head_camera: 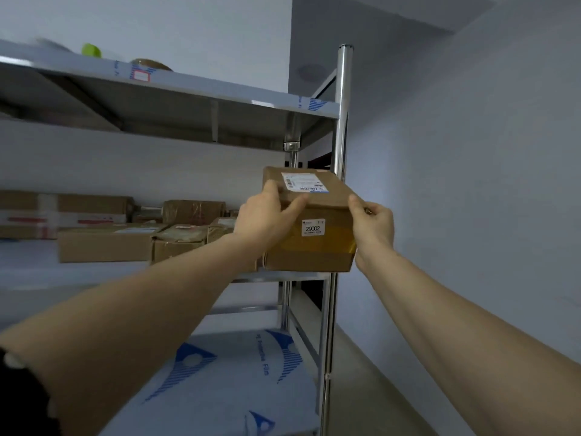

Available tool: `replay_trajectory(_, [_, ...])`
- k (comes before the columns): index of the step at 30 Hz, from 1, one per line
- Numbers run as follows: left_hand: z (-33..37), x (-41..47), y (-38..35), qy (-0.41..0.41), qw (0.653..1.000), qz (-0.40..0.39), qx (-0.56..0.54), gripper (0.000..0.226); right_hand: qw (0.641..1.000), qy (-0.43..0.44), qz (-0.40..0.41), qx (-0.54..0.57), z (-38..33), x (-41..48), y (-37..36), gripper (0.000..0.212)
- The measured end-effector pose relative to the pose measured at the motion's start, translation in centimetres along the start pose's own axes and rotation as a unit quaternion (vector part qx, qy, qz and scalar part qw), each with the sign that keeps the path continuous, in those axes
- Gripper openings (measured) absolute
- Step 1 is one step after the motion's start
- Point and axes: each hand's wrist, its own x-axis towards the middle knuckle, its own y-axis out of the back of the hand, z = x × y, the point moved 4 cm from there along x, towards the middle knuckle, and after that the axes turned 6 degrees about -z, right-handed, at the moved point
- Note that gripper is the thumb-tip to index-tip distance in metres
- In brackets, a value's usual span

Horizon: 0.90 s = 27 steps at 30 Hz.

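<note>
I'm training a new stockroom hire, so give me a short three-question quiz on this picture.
1. Multiple choice: what number is on the front sticker of the held box? A 29002, B 20092, C 92002.
2. True or false: the left hand and the right hand both grip the box.
3. Short answer: which shelf level holds the other boxes?
Key: 1 A. 2 True. 3 The middle shelf, to the left of the held box.
</note>
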Motion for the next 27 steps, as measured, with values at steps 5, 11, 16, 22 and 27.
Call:
replay_trajectory(5, [2.8, -5.9, 1.6, 0.046, 0.996, 0.069, -0.039, 0.042, 0.997, -0.025, -0.019, 0.068, -1.5, -5.3, 3.1, 0.032])
replay_trajectory(11, [3.7, -13.7, 5.0, 0.065, 0.99, 0.108, -0.056, 0.057, 0.973, -0.137, -0.087, 0.167, -1.8, -12.2, 3.7, 0.032])
replay_trajectory(16, [1.8, -19.5, 9.1, 0.119, 0.981, 0.127, -0.082, 0.07, 0.939, -0.19, -0.171, 0.23, -2.2, -18.3, 2.0, 0.005])
replay_trajectory(22, [-2.9, -26.2, 16.7, 0.187, 0.969, 0.156, -0.024, 0.034, 0.912, -0.201, -0.257, 0.248, -2.4, -26.1, -5.1, 0.029])
replay_trajectory(27, [-9.1, -33.6, 26.3, 0.268, 0.937, 0.223, 0.018, 0.044, 0.877, -0.259, -0.319, 0.25, -1.4, -35.7, -14.9, 0.025])
